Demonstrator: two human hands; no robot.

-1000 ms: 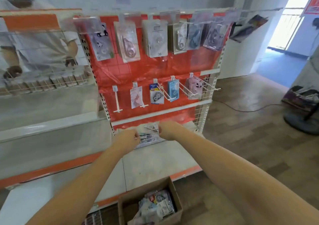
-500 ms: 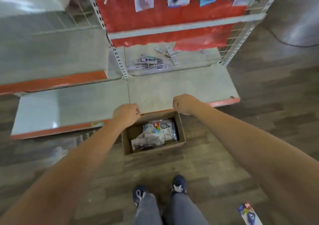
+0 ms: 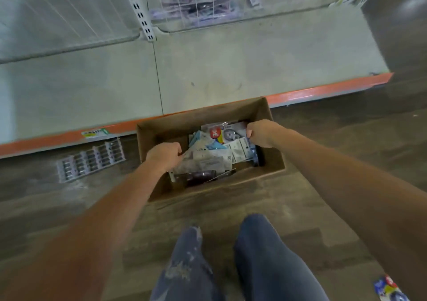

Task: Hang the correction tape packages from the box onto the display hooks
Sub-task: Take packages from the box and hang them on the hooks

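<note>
An open cardboard box [image 3: 175, 121] stands on the floor against the shelf base, holding a loose pile of correction tape packages [image 3: 215, 156]. My left hand [image 3: 164, 154] is inside the box at the pile's left side, its curled fingers pinching the corner of a pale package. At the pile's right side my right hand [image 3: 262, 132] is closed on the edge of a package with a red round sticker [image 3: 227, 134]. The display hooks are out of view above.
The grey bottom shelf [image 3: 231, 70] with an orange front edge [image 3: 323, 90] runs behind the box. A blister strip [image 3: 90, 160] lies on the floor to the left and a loose package [image 3: 390, 289] at bottom right. My legs [image 3: 231, 266] are just behind the box.
The view tilted down from the hook panel to the floor. Both hands dropped from a package at the panel's foot into the box and closed on packages there.
</note>
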